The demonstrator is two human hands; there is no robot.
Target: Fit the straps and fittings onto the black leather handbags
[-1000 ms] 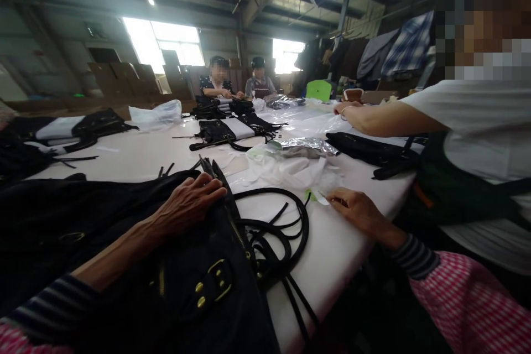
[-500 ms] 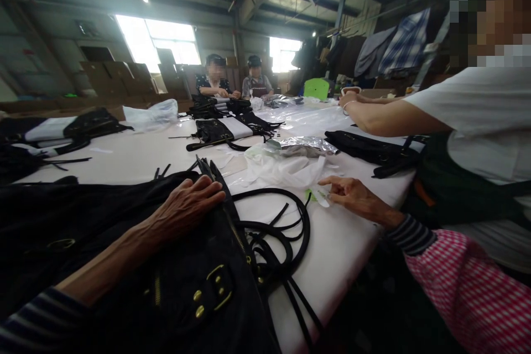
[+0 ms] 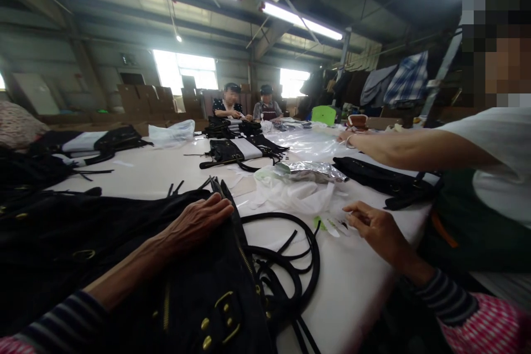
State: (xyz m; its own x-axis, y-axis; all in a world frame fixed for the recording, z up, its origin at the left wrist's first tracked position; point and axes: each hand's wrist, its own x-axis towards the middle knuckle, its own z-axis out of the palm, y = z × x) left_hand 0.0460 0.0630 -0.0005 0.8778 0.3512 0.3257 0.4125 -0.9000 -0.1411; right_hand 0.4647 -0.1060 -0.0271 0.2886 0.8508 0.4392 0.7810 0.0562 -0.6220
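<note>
One black bag (image 3: 186, 282), cropped; left hand (image 3: 197, 218) atop, palm hidden

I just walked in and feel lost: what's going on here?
The person's left hand rests on the top edge of a large black bag. The right hand hovers, fingers loosely bent, near small white pieces on the table. At the right, a co-worker reaches over clear plastic.

The left hand (image 3: 203, 218) lies palm down, knuckles slightly bent, its forearm (image 3: 136, 268) slanting in from eight o'clock. At four o'clock, the right hand (image 3: 379, 232) hangs loosely curled, index finger (image 3: 357, 208) towards ten.
</note>
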